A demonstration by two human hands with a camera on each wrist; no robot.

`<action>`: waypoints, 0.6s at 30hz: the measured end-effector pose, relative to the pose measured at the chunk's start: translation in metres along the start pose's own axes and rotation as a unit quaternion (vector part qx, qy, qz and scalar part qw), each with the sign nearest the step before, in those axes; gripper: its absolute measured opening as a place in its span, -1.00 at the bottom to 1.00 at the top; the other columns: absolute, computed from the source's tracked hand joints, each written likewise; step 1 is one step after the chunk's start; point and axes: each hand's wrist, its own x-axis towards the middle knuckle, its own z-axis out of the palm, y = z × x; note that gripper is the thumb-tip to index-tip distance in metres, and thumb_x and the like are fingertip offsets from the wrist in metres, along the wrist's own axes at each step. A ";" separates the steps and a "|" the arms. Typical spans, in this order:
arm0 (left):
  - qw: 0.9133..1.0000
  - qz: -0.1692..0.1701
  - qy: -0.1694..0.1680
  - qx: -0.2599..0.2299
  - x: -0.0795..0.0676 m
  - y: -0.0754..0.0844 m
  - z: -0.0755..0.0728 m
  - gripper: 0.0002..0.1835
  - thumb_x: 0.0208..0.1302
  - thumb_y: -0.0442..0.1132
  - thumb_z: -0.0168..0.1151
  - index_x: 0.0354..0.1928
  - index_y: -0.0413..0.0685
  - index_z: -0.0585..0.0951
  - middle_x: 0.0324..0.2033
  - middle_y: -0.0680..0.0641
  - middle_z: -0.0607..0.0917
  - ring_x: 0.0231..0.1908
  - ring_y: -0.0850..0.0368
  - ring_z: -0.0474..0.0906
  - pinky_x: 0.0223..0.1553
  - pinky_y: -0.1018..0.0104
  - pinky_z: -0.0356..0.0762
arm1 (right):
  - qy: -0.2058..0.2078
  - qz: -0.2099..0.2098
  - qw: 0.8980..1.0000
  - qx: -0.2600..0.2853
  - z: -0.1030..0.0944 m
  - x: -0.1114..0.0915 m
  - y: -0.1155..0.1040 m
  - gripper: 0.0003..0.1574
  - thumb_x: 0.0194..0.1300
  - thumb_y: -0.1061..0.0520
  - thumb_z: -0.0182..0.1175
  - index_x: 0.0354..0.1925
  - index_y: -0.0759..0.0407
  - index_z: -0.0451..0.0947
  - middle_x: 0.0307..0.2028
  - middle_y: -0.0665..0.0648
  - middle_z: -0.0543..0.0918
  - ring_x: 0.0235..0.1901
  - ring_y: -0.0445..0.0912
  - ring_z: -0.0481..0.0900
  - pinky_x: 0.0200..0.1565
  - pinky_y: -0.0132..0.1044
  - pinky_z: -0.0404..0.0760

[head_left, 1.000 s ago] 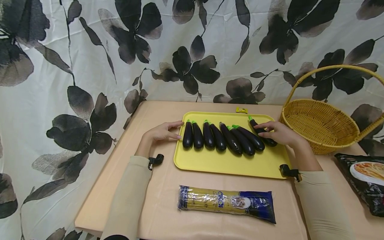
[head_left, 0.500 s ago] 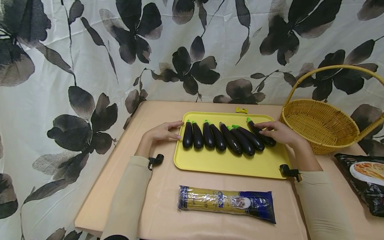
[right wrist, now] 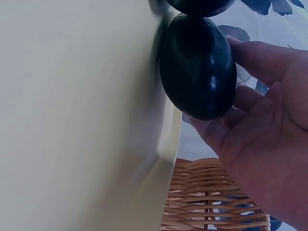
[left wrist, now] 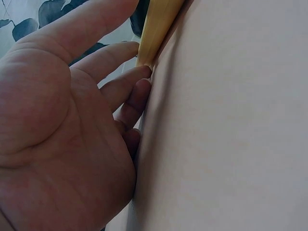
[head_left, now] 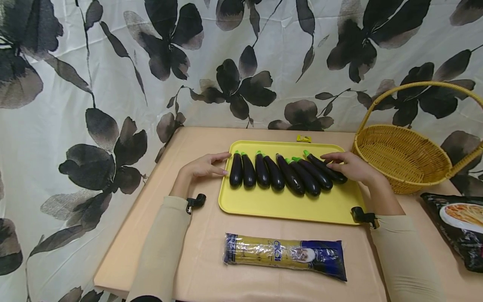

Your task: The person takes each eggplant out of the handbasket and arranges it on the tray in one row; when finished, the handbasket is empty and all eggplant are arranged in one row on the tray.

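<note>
Several dark, shiny eggplants with green stem ends lie side by side on a yellow tray (head_left: pixel 271 207). The rightmost eggplant (head_left: pixel 320 165) leans against its neighbour, stem end to the upper left. At its right side is my right hand (head_left: pixel 350 167), fingertips touching it. In the right wrist view the rounded end of that eggplant (right wrist: pixel 198 67) shows large, thumb and fingers along its side without closing round it. My left hand (head_left: pixel 203 165) rests at the tray's left edge, fingers loosely extended; the left wrist view shows the palm and the tray's rim (left wrist: pixel 159 29).
A yellow wicker basket (head_left: pixel 403 155) with a tall handle stands right of the tray. A long blue-and-gold packet (head_left: pixel 284 253) lies in front of it. A black food bag (head_left: pixel 458 228) is at the right, and a small yellow wrapper (head_left: pixel 303 138) sits behind the tray.
The rightmost eggplant's stem end has swung left against the neighbouring eggplant, and my right fingertips now sit at its right side rather than over it. My left hand has not moved.
</note>
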 end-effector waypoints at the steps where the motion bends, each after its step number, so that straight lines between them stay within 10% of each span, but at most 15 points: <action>1: 1.000 -0.002 0.000 -0.001 0.000 0.000 0.000 -0.05 0.24 -0.03 0.54 0.61 0.08 0.28 0.61 0.00 0.25 0.63 -0.01 0.04 0.64 0.02 -0.03 | 0.000 0.000 1.000 0.000 0.000 0.000 0.000 -0.51 0.61 0.23 0.04 0.41 0.28 0.48 0.20 0.34 0.64 0.06 0.11 0.59 -0.03 -0.36 0.53; 18: 1.000 0.001 0.002 0.008 0.001 -0.002 0.000 -0.05 0.24 -0.01 0.54 0.61 0.10 0.28 0.61 0.01 0.25 0.63 0.02 0.02 0.65 0.04 -0.04 | -0.030 0.003 0.999 0.028 0.006 -0.002 -0.004 -0.45 0.64 0.17 0.02 0.49 0.27 0.38 0.30 0.45 0.56 0.30 0.31 0.54 0.30 0.20 0.50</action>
